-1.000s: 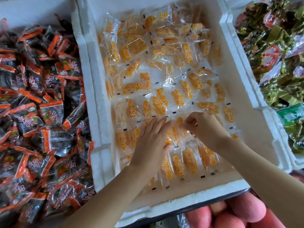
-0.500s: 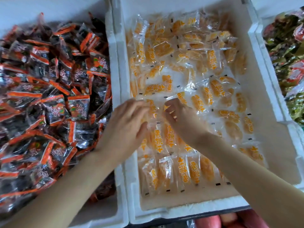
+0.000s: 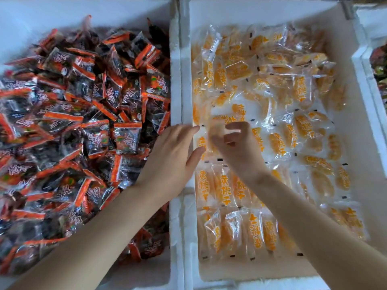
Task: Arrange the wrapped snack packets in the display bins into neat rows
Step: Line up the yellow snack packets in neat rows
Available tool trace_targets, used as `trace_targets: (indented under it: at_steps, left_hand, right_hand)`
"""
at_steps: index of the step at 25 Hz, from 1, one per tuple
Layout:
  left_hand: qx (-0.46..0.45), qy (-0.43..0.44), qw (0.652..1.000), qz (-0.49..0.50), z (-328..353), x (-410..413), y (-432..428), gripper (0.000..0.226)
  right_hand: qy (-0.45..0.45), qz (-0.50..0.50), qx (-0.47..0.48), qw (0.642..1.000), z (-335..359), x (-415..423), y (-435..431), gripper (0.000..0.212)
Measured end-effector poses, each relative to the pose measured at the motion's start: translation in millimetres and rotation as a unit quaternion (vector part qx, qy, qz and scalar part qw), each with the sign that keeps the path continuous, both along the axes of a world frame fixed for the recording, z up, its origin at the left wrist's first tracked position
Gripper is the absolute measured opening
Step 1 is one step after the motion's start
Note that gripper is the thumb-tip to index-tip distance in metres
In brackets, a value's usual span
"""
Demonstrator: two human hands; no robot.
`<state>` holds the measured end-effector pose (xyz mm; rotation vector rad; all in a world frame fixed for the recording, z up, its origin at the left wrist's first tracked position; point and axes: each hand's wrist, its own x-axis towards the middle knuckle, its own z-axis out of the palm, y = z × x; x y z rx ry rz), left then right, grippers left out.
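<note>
Right hand (image 3: 238,149) pinches a yellow packet (image 3: 217,127) (blurred) over the white bin (image 3: 186,80); left hand (image 3: 171,160) lies alongside, fingers straight.

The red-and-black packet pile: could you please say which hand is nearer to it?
Left. The left hand is at the pile's edge, over the foam wall; the right hand is farther, over the yellow packets.

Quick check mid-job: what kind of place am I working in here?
Probably a shop's bulk snack display: white foam bins side by side, one heaped with red-and-black packets, one holding orange-printed clear packets partly set in rows.
</note>
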<state>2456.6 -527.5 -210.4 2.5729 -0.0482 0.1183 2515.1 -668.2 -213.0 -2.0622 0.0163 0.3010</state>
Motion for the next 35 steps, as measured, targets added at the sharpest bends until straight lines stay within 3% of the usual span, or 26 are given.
trace_targets:
  at_steps: [2,4,8,11,14,17,21,25,29,31,35]
  left_hand:
    - [-0.15,0.042,0.986,0.058,12.2,9.4,-16.8,0.045]
    - [-0.274,0.06,0.956,0.091,19.4,20.3,-31.9,0.033]
    - [-0.355,0.024,0.931,0.08,19.3,46.0,-49.1,0.013]
    - [-0.298,-0.003,0.952,0.069,11.2,83.4,-57.3,0.018]
    - [-0.203,-0.039,0.977,0.058,4.1,138.3,-63.6,0.027]
    - [-0.085,-0.055,0.994,0.033,-3.8,184.3,-72.0,0.026]
    - [-0.059,-0.034,0.997,0.028,-14.4,209.3,-88.7,0.029]
    - [0.032,-0.01,0.999,0.037,-21.8,203.2,-101.0,0.045]
    - [0.107,0.002,0.993,0.038,-25.6,197.6,-100.8,0.047]
    - [0.09,0.006,0.996,0.018,-26.6,197.1,-99.1,0.043]
    - [0.06,0.01,0.998,0.012,-25.6,197.1,-94.3,0.042]
  right_hand:
    - [-0.019,-0.015,0.081,0.996,16.0,-1.6,-6.5,0.027]
    - [-0.024,0.009,0.124,0.992,25.1,-3.0,-13.5,0.017]
    - [-0.063,0.081,0.082,0.991,20.9,13.7,-39.3,0.016]
    - [-0.165,0.063,-0.077,0.981,6.9,58.3,-66.3,0.036]
    - [-0.249,0.048,-0.25,0.935,-1.2,118.3,-89.7,0.061]
    - [-0.257,0.027,-0.384,0.886,-0.2,161.5,-103.1,0.082]
    - [-0.214,0.039,-0.394,0.893,-3.9,181.9,-108.5,0.097]
    - [-0.183,0.056,-0.454,0.87,-9.4,180.9,-112.7,0.088]
    - [-0.11,-0.02,-0.407,0.907,-13.0,172.6,-127.6,0.095]
    - [-0.112,-0.02,-0.362,0.925,-17.2,170.0,-138.5,0.086]
    - [-0.163,-0.02,-0.361,0.918,-12.2,166.4,-149.9,0.057]
